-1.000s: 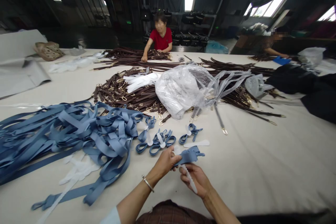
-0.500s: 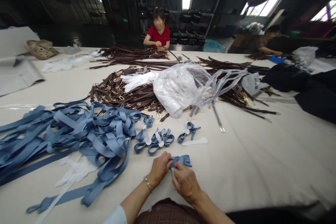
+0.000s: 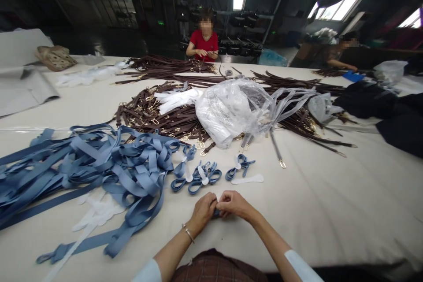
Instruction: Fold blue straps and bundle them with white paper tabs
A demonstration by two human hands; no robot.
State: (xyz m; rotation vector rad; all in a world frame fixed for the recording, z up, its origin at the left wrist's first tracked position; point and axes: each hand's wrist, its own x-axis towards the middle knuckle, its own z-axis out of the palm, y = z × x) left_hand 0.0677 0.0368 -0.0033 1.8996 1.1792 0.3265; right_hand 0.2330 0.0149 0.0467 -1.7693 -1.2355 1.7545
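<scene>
My left hand point(image 3: 202, 212) is closed round a folded blue webbing strap point(image 3: 216, 213), mostly hidden under my fingers. My right hand point(image 3: 234, 205) meets it from the other side, thumb and finger pinched at a small bit of white strip point(image 3: 217, 201) over the strap. Just beyond lie blue straps coiled into bundles point(image 3: 205, 177), with white strips round them. Another such bundle point(image 3: 240, 166) sits to their right. A loose white strip point(image 3: 247, 179) lies flat in front of it.
On the left spreads a heap of loose blue straps point(image 3: 132, 163), with white strips point(image 3: 97, 211) before it. Brown straps with gold clasps point(image 3: 158, 119) and a clear plastic bag point(image 3: 221, 110) occupy the middle. Across the table point(image 3: 313, 202), a person in red point(image 3: 205, 44) handles straps; another person is at right.
My right hand has turned and moved up over the strap, its fingers now against my left hand. The folded strap, plainly visible before, is mostly covered. The view has shifted slightly.
</scene>
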